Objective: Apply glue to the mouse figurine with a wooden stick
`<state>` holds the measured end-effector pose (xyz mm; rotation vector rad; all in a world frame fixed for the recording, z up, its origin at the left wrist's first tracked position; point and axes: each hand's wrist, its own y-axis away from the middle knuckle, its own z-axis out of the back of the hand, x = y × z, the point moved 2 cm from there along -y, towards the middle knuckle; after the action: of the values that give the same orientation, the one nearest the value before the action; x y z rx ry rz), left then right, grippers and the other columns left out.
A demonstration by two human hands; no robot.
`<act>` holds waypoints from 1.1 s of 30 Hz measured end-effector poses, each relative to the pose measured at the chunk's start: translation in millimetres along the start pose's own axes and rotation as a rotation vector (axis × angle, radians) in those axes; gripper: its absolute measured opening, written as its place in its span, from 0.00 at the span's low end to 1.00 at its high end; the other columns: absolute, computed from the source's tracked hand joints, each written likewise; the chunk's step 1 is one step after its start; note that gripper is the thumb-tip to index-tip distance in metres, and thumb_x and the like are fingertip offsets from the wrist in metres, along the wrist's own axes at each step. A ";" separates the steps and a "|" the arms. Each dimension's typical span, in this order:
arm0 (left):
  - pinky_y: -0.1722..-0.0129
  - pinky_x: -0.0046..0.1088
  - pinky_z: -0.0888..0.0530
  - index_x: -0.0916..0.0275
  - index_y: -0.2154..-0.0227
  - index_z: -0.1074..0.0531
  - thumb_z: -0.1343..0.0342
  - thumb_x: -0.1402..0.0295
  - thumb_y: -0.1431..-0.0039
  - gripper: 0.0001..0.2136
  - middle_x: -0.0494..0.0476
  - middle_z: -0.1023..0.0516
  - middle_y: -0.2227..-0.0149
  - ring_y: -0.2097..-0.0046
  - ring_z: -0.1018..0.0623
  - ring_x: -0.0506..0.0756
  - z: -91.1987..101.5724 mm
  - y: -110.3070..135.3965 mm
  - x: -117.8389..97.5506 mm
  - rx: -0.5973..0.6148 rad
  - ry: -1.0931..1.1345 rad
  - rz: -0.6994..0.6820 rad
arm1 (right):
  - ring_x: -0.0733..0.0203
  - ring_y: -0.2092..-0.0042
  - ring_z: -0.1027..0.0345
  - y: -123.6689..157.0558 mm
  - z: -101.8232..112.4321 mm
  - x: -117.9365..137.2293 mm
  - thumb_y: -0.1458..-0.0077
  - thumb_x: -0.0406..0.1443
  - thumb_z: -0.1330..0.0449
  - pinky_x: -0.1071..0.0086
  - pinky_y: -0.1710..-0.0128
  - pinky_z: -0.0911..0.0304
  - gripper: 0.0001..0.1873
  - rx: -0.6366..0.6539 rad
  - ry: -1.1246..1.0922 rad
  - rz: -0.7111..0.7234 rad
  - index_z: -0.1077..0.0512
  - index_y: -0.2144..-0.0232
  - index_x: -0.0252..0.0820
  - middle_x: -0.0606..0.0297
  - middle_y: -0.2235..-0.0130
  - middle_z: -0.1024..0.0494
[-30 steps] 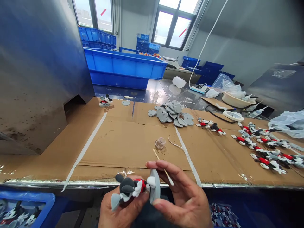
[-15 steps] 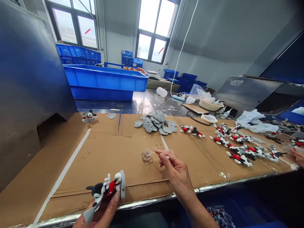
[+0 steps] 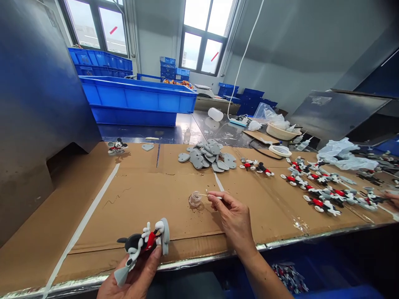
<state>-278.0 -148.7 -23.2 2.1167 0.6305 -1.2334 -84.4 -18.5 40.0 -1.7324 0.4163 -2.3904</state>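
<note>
Left hand [image 3: 137, 274] is closed around a mouse figure [image 3: 141, 245], held low at the near edge of the bench with the grey base [image 3: 165, 236] turned up and to the right. Right hand [image 3: 232, 214] pinches a thin stick [image 3: 204, 194] between thumb and forefinger, its tip pointing into a small clear cup [image 3: 195, 199] that stands on the cardboard [image 3: 149, 199] just beside the fingers.

Handling, by judgement: the figure looks light and rubbery, with slender limbs and ears that would bend or tear if pulled; the body or the flat base is the sound place to grip. The stick appears thin and easily snapped, so a light pinch near mid-length suits it. The cup is small, open and likely to tip at a nudge.

Elsewhere on the bench: a pile of grey bases [image 3: 207, 153], a row of finished figures [image 3: 314, 191] to the right, a single figure [image 3: 117, 146] at far left, a tape roll [image 3: 280, 150] and blue crates [image 3: 137, 99] behind.

Not determinable: the cup's contents and whether the stick tip is wetted; the left palm and lower fingers, cut off by the frame edge; whether base and figure are already bonded. Another person's hand [image 3: 393, 198] is barely in view at the right edge.
</note>
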 end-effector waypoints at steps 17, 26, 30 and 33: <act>0.63 0.18 0.21 0.63 0.80 0.19 0.22 0.58 0.86 0.24 0.59 0.17 0.71 0.67 0.17 0.61 -10.4 3.8 -16.6 -0.036 0.008 0.117 | 0.63 0.73 0.36 0.0 1.3 -2.0 0.45 0.46 0.37 0.71 0.73 0.44 0.15 -0.064 0.122 0.063 0.20 0.73 0.40 0.64 0.74 0.24; 0.61 0.12 0.24 0.61 0.72 0.19 0.24 0.59 0.71 0.20 0.51 0.16 0.69 0.67 0.17 0.53 -33.9 22.5 -20.2 -0.091 -0.088 -0.035 | 0.70 0.80 0.47 -3.9 -9.5 -12.2 0.58 0.47 0.28 0.74 0.82 0.54 0.19 -0.139 -0.267 -0.242 0.24 0.79 0.36 0.68 0.80 0.31; 0.62 0.09 0.25 0.61 0.72 0.19 0.24 0.60 0.69 0.18 0.50 0.16 0.70 0.67 0.18 0.51 -36.3 21.7 -21.3 -0.089 -0.082 -0.004 | 0.71 0.79 0.44 1.0 -8.1 5.1 0.65 0.42 0.24 0.75 0.81 0.51 0.17 -0.231 -0.475 -0.250 0.24 0.81 0.36 0.67 0.80 0.28; 0.63 0.12 0.23 0.61 0.71 0.19 0.24 0.60 0.68 0.18 0.50 0.17 0.71 0.67 0.18 0.52 -38.4 22.6 -21.7 -0.099 -0.072 0.007 | 0.70 0.79 0.42 15.8 -2.3 29.6 0.63 0.41 0.24 0.75 0.81 0.48 0.15 -0.247 -0.499 -0.196 0.24 0.83 0.38 0.66 0.81 0.29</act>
<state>-250.0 -139.8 16.7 1.9831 0.6386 -1.2430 -96.5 -41.7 61.1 -2.4900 0.4980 -1.9718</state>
